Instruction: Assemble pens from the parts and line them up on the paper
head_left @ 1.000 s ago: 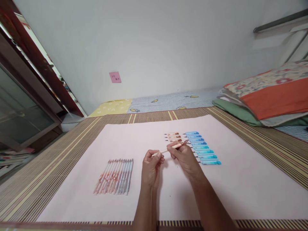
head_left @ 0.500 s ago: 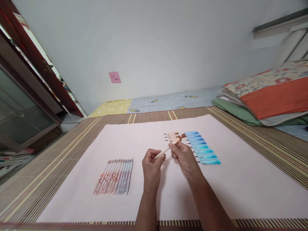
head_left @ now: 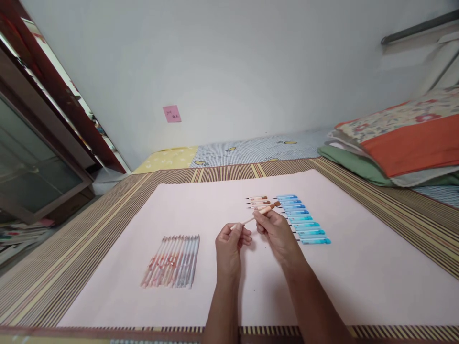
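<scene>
Both my hands hold one thin pen point(head_left: 256, 216) above a pale pink sheet point(head_left: 215, 296). My left hand point(head_left: 229, 246) pinches its pale lower end. My right hand point(head_left: 274, 231) grips the orange-brown upper part, whose brown tip points up and right. Just beyond my right hand lie three short brown pens point(head_left: 258, 202) in a column. Right of them is a column of several blue pens point(head_left: 301, 220). A tight row of several thin refills point(head_left: 174, 261) lies to the left of my left hand.
The pink sheet rests on a striped woven mat point(head_left: 71, 248). Folded bedding and a pillow point(head_left: 405, 143) sit at the right. A glass-door cabinet point(head_left: 32, 167) stands at the left. A pink note point(head_left: 171, 113) is stuck on the wall.
The pen's brown tip has swung slightly up toward the brown pens, and both hands have shifted a little. My left hand now pinches the very end.
</scene>
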Tool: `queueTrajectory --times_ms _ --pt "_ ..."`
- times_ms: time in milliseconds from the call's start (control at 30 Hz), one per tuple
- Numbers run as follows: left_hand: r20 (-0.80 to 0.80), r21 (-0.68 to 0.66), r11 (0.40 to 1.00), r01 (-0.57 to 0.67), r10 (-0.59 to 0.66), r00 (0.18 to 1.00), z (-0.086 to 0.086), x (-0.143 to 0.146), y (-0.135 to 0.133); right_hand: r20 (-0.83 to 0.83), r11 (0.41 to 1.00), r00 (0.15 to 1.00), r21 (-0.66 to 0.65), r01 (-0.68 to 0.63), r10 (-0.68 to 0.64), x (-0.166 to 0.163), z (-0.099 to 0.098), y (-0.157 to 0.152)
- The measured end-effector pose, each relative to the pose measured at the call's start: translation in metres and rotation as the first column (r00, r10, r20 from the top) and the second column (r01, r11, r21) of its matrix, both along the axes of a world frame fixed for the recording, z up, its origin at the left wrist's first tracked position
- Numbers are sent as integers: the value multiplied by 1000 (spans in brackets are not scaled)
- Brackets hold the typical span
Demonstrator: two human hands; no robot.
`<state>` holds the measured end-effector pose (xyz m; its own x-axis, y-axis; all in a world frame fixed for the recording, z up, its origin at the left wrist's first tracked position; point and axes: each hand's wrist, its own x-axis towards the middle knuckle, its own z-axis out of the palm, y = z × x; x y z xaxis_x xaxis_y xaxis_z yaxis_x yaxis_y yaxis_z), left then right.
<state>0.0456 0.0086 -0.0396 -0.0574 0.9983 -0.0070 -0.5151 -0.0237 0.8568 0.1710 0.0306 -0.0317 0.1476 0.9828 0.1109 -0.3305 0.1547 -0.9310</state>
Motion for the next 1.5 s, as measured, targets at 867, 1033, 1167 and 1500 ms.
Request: queueTrajectory --times_ms 867,1033,1167,1500 --pt "87 -15 999 42 -41 995 2 -6 -2 -49 999 998 -22 -34 33 -11 3 -2" --pt "-132 121 993 -12 28 991 0 -7 -1 -157 997 987 -74 -36 24 -13 2 -2" --pt "-109 117 993 -21 34 993 0 -6 -2 -178 995 984 -88 -40 24 -14 2 -2" --pt "180 -71 993 97 -83 980 0 -10 1 -61 1000 998 -30 10 -12 -13 5 -2"
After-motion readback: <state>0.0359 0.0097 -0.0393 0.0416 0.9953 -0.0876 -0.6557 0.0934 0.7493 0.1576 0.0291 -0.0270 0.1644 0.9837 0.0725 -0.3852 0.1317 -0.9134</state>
